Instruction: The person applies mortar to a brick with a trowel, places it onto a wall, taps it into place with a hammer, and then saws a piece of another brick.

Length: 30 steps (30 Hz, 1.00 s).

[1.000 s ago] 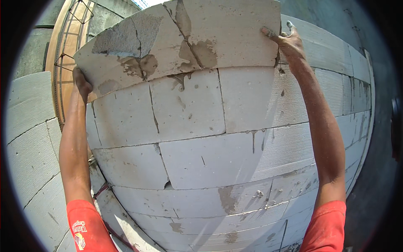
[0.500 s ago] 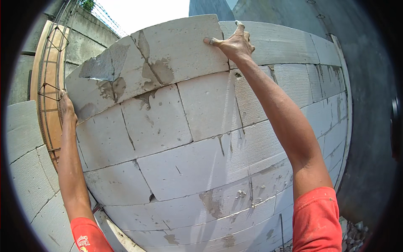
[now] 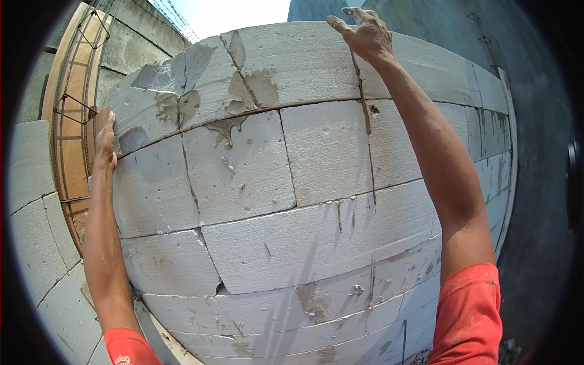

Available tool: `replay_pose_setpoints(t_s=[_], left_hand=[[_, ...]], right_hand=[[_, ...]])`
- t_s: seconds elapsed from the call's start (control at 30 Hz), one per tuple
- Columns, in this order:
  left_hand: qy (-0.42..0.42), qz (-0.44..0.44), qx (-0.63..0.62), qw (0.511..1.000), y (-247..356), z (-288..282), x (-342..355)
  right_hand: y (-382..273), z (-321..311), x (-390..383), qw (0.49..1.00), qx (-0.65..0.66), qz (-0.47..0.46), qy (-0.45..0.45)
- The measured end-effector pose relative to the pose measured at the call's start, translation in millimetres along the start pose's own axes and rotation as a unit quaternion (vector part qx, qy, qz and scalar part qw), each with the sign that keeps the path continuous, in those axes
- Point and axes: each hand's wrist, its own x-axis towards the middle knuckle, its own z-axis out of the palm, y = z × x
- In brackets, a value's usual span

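1. Our left hand (image 3: 106, 143) lies along the left end of the top block row (image 3: 310, 67); we cannot tell whether it grips.
2. Our right hand (image 3: 368, 39) spreads open, empty, at that row's top edge.
3. We see the lower rows (image 3: 304, 246) already laid; mortar drips (image 3: 226, 129) on them sit unscraped.

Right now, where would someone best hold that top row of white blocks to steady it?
Probably by the upper edge of the top row, near the right hand, coming from above: that edge is exposed, whereas the underside sits on the row below, leaving no visible room for a grip.
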Motion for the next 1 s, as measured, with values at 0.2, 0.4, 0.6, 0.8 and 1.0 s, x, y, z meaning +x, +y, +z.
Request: replay_pose_setpoints(t_s=[0.2, 0.4, 0.6, 0.8, 1.0], left_hand=[[-0.005, -0.026, 0.335, 0.942, 38, -44, -69], [-0.121, 0.019, 0.378, 0.918, 52, -28, -111], [-0.158, 0.029, 0.315, 0.935, 43, -31, -109], [-0.101, 0.045, 0.335, 0.936, 37, -52, -99], [-0.125, 0.012, 0.321, 0.939, 40, -40, -97]], right_hand=[[-5, 14, 22, 0.969, -0.05, 0.02, -0.242], [57, 4, 33, 0.974, 0.02, 0.003, -0.227], [42, 1, 23, 0.972, -0.025, 0.002, -0.233], [23, -4, 21, 0.957, -0.071, -0.012, -0.28], [28, -14, 20, 0.966, -0.066, -0.017, -0.251]])
